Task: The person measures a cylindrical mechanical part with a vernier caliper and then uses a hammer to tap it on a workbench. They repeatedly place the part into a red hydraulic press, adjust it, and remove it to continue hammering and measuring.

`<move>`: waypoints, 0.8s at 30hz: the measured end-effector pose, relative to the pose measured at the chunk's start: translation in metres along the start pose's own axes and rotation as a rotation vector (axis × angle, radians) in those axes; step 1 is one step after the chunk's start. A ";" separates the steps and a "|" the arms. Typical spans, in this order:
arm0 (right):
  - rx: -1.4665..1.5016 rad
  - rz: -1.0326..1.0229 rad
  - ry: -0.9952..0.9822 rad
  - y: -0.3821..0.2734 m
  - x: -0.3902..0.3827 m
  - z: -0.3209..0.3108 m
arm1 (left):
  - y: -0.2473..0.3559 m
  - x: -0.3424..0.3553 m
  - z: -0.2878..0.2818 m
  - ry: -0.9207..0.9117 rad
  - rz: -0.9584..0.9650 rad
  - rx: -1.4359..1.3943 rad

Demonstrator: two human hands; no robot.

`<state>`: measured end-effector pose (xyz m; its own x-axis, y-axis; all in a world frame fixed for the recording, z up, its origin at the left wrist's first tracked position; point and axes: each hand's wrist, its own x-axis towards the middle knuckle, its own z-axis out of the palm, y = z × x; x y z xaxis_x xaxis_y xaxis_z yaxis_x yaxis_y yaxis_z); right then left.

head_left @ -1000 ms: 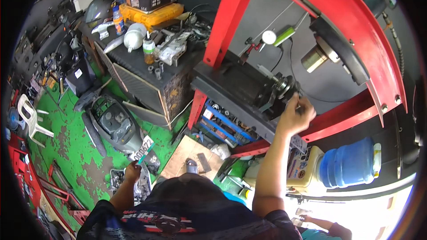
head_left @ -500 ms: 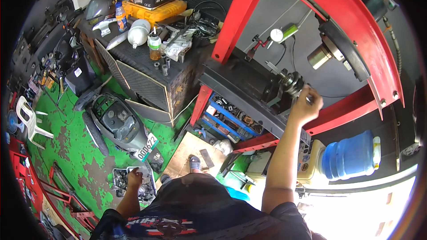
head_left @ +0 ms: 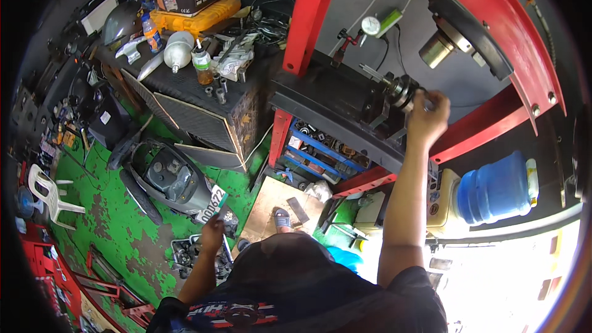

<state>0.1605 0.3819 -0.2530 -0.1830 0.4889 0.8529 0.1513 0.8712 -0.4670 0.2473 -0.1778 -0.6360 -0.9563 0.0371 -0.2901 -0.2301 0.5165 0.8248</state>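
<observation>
A metal crankshaft (head_left: 399, 90) with round flywheel webs lies across a black support on the bed of a red press frame (head_left: 311, 15). Around the crankshaft's right end curl the fingers of my right hand (head_left: 428, 118), its arm stretched far forward. A round dial gauge (head_left: 370, 25) on a jointed arm stands just behind the shaft, beside a green-and-white piece (head_left: 390, 23). My left hand (head_left: 212, 234) is low at my left side with its fingers curled in; what they hold, if anything, is hidden. Below it, an engine part in a tray (head_left: 185, 256) sits on the floor.
A steel press ram (head_left: 441, 49) hangs above the crankshaft. To the left, a dark cabinet (head_left: 240, 142) carries bottles, sockets, rags and a yellow case (head_left: 197, 18). A partly stripped scooter (head_left: 166, 172) stands on the green floor. A blue water jug (head_left: 493, 194) is at the right.
My left hand has risen and moved to the right, away from the tray. The right hand stays at the crankshaft's end, its fingers slightly shifted. The whole view has tilted a little.
</observation>
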 end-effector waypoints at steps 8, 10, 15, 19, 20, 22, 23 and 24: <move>0.004 -0.087 -0.079 0.005 0.003 -0.001 | 0.346 0.090 0.043 -0.099 0.916 -0.008; -0.048 -0.031 -0.176 0.017 0.000 0.003 | 0.413 0.119 0.065 -0.013 1.107 0.013; 0.060 -0.094 -0.076 -0.008 0.012 -0.010 | 0.497 0.183 0.115 0.121 1.191 0.128; 0.043 -0.045 -0.169 0.014 0.012 -0.004 | 0.526 0.198 0.148 0.028 1.070 0.311; 0.026 -0.052 -0.192 0.017 0.011 -0.004 | 0.527 0.202 0.154 0.016 1.061 0.315; 0.067 -0.042 -0.190 0.008 0.012 -0.007 | 0.523 0.210 0.160 0.000 1.033 0.326; 0.086 -0.074 -0.162 0.002 0.016 -0.012 | 0.524 0.212 0.162 -0.010 1.020 0.365; 0.106 -0.106 -0.134 -0.003 0.020 -0.015 | 0.523 0.214 0.162 -0.020 1.006 0.404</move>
<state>0.1705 0.3884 -0.2311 -0.3214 0.3891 0.8633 0.0223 0.9145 -0.4039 -0.0485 0.2391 -0.3451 -0.6695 0.6133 0.4190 0.7380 0.4851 0.4691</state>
